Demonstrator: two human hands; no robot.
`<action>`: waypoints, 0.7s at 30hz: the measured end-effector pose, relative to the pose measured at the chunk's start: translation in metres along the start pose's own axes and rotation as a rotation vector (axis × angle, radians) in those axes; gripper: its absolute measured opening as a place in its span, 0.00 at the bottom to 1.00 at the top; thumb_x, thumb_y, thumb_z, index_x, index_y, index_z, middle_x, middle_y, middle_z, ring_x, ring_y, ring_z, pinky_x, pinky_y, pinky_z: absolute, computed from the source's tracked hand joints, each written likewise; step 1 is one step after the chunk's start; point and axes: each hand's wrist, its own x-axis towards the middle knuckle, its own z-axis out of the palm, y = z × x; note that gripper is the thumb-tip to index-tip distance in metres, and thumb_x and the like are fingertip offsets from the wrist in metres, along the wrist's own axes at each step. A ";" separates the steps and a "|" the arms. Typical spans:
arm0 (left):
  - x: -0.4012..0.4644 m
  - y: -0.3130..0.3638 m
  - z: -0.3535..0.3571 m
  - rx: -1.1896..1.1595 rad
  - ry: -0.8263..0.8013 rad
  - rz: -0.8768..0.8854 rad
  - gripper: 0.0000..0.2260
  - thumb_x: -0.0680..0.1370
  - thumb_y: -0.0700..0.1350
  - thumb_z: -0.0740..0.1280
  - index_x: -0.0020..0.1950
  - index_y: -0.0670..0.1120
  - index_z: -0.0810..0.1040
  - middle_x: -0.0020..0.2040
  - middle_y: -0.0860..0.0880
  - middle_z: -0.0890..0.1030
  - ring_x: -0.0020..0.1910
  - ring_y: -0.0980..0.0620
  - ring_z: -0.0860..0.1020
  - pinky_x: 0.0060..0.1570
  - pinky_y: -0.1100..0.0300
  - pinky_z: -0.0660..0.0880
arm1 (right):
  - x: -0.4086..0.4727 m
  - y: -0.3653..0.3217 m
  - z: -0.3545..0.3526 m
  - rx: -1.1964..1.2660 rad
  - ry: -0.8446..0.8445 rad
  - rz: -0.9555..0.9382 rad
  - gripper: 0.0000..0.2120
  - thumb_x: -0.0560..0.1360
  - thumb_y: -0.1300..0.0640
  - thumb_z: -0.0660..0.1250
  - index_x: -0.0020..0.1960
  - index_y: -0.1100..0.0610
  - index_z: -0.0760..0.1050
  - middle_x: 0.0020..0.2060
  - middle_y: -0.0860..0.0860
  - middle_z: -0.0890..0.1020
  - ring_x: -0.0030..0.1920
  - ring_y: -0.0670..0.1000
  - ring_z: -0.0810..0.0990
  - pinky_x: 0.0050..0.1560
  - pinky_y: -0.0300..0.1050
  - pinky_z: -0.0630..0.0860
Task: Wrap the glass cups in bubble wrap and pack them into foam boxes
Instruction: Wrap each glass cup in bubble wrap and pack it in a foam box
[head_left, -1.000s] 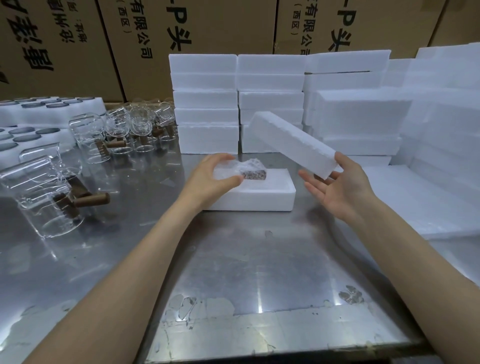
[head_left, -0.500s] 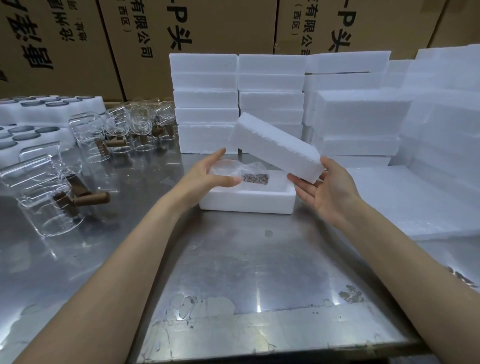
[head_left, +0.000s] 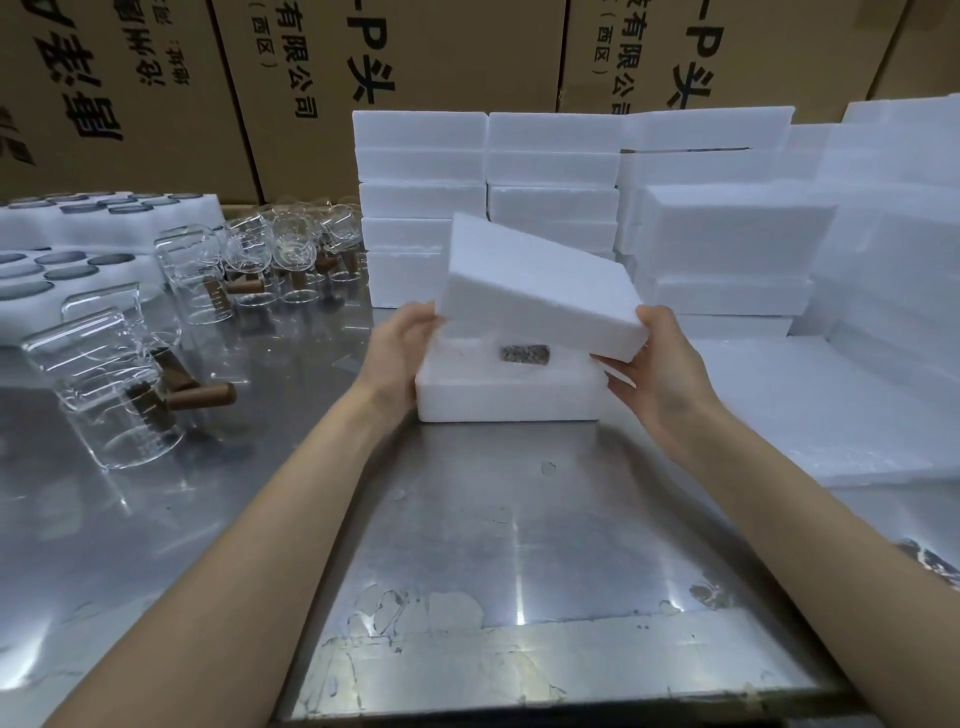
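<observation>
White foam lid is hanging tilted over the open foam box on the steel tabletop; the left hand is gripping its left end, fingers curled beneath; the right hand is clasping its right corner; the wrapped cup is lying inside the box; bare glass cups are resting to the left.

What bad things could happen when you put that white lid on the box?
The lid is tilted over the box, held by the left hand and right hand. If it goes on crooked, it might press on the wrapped cup inside or chip the foam. Pushing hard could also slide the box on the smooth table toward the bare cups on the left.
</observation>
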 end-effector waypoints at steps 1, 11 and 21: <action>-0.001 0.001 0.000 -0.051 0.013 -0.011 0.16 0.76 0.47 0.55 0.54 0.40 0.77 0.47 0.45 0.82 0.46 0.48 0.80 0.50 0.55 0.73 | 0.000 0.001 0.001 -0.017 0.002 -0.012 0.08 0.79 0.51 0.56 0.52 0.50 0.74 0.51 0.51 0.79 0.51 0.50 0.79 0.50 0.41 0.75; 0.001 -0.004 0.017 -0.103 0.136 0.005 0.13 0.80 0.54 0.60 0.50 0.49 0.81 0.44 0.50 0.86 0.43 0.51 0.84 0.38 0.61 0.79 | -0.001 0.001 0.001 -0.400 0.023 -0.157 0.20 0.79 0.52 0.50 0.61 0.65 0.69 0.60 0.62 0.74 0.60 0.60 0.73 0.67 0.57 0.68; 0.004 -0.010 0.017 0.063 0.307 -0.117 0.13 0.78 0.50 0.64 0.58 0.46 0.79 0.59 0.45 0.81 0.57 0.45 0.79 0.62 0.51 0.72 | -0.002 0.006 -0.001 -0.546 0.035 -0.107 0.09 0.77 0.52 0.49 0.40 0.54 0.61 0.38 0.53 0.66 0.42 0.53 0.65 0.42 0.47 0.61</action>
